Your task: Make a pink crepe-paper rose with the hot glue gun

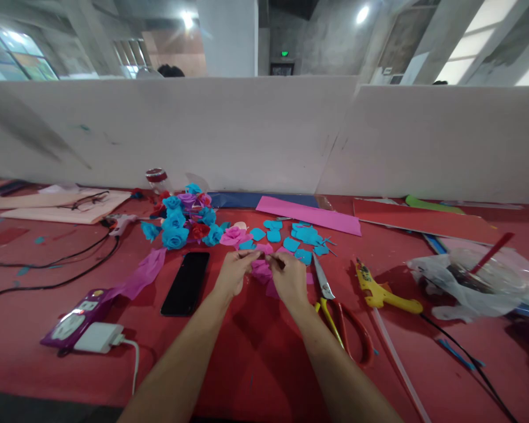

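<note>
My left hand (234,271) and my right hand (288,278) meet over the red table (255,352), both pinched on a small piece of pink paper (261,270) between them. Just beyond lie several cut blue paper petals (306,235) and a finished pink paper rose (233,235). A bunch of blue, purple and red paper roses (180,220) sits further left. A black phone (186,283) lies flat left of my left hand.
Red-handled scissors (335,308) and a yellow glue gun (381,291) lie right of my right hand. A power strip with charger (81,326) and cables sit at left. Pink paper sheet (308,214), a plastic bag (471,285) and a white partition wall (247,135) stand behind.
</note>
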The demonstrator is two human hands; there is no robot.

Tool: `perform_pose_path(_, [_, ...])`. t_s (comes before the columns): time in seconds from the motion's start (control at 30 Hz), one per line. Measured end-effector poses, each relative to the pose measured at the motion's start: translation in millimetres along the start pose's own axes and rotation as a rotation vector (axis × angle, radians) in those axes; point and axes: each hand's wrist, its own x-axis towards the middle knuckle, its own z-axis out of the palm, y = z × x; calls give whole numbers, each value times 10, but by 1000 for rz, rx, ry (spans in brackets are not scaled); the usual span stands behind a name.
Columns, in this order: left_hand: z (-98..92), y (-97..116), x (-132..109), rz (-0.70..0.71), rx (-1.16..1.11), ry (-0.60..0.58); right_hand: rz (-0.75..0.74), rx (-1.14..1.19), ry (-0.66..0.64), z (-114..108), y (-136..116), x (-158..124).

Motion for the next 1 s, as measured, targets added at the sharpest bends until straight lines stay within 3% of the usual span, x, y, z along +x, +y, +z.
perform_pose_path(0.13, [-14, -39, 32, -21, 1, 17, 25, 50, -20, 2, -3, 13])
perform_pose_path(0.4, [-22, -99, 31, -1, 42, 47, 8, -67, -65, 13, -32, -10])
perform_pose_path(0.7, [-11, -74, 53, -27, 31, 151, -23, 36, -9, 15, -6, -9])
perform_pose_path(0.8, [-19, -108, 59, -21, 68, 170, 76, 121, 98, -8, 6, 3])
perform_pose_path(1.0, [-50, -171, 82, 42, 117, 213, 207, 527, 544, -65, 71, 85])
